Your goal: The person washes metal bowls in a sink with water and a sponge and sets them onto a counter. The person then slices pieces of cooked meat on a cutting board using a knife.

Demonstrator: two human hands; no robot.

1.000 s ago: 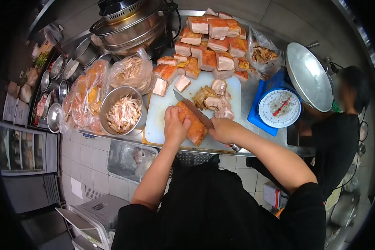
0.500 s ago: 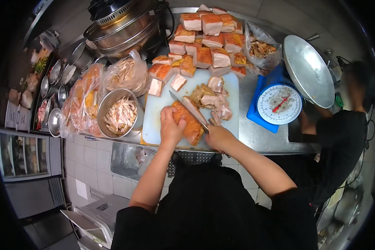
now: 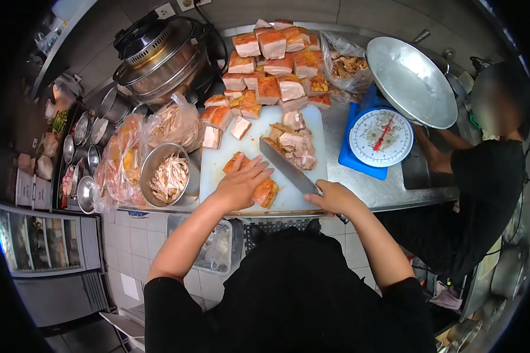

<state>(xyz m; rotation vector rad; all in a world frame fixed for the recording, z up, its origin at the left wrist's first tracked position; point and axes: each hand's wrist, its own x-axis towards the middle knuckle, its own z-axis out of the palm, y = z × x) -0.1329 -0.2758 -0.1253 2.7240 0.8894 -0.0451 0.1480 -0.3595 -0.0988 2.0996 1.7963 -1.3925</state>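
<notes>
My left hand (image 3: 239,185) lies with spread fingers over an orange-skinned slab of meat (image 3: 266,194) on the white cutting board (image 3: 215,197). The fingers cover the slab's middle. My right hand (image 3: 334,199) is closed round the handle of a large knife (image 3: 290,172). Its blade points up and left, beside the sliced meat (image 3: 297,148) on the board's right half. Two small pale chunks (image 3: 240,127) lie near the board's upper left. Behind the board rises a heap of meat blocks with orange skin (image 3: 268,90).
A metal bowl of shredded meat (image 3: 169,179) and filled plastic bags (image 3: 174,126) stand left of the board. To the right is a blue scale (image 3: 381,137) with a metal pan (image 3: 411,82). Another person (image 3: 483,182) works at the far right. A steamer (image 3: 165,59) stands back left.
The knife has come off the slab and moved right to the sliced meat. My left hand has flattened from a grip into spread fingers. The camera view has shifted slightly.
</notes>
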